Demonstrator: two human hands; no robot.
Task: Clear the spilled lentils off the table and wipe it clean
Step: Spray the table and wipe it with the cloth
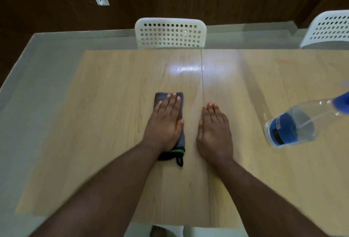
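While the left hand point(166, 121) lies flat with its fingers stretched out and pressed together, it covers most of a folded grey cloth point(179, 100) on the table point(105, 123). The hand grips nothing; the palm only presses down on the fabric. The cloth is a long rectangle of soft, matte material, with a black hem, a thin green stripe and a small black loop point(180, 161) at the end near the wrist. The right hand point(214, 132) rests just beside it, also flat and open, palm down on the bare wood, holding nothing.

The table top is smooth, pale laminate with a light wood grain, and a thin straight seam point(203, 77) runs across it between the two hands. A bright glossy reflection lies on the far part. I see no lentils on the surface.

On the right stands a clear plastic spray bottle point(294, 125) with a blue label and a blue top, and with clear liquid inside. Two white plastic chairs point(170, 33) with round perforated holes in the backs stand behind the table.
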